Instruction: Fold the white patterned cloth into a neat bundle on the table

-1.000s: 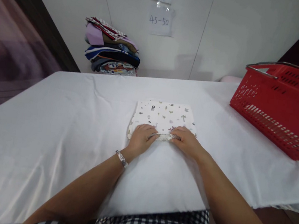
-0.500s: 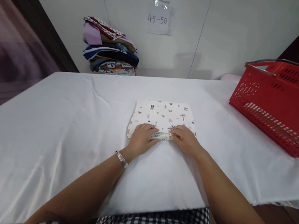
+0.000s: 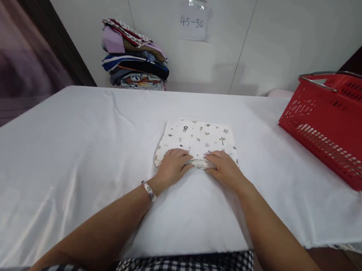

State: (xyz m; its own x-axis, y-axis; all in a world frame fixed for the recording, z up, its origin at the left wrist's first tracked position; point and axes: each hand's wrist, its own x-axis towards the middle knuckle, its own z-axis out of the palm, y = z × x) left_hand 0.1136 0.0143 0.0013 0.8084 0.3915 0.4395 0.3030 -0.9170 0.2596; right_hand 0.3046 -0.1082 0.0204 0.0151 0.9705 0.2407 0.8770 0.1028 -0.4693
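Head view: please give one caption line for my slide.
Left hand and right hand grip folded patterned cloth on white table.

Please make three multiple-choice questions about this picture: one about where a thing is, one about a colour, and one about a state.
1. Where is the stack of folded clothes?
A. inside the basket
B. at the far left end of the table, by the wall
C. under the hands

2. What colour is the basket?
A. red
B. blue
C. green

3. How is the patterned cloth lying?
A. spread out full size
B. crumpled in a ball
C. folded into a flat rectangle

Answers:
1. B, the stack stands against the white wall beyond the table's left part.
2. A, its plastic walls are red.
3. C, it lies flat and square-edged, with the left hand and right hand at its near edge.
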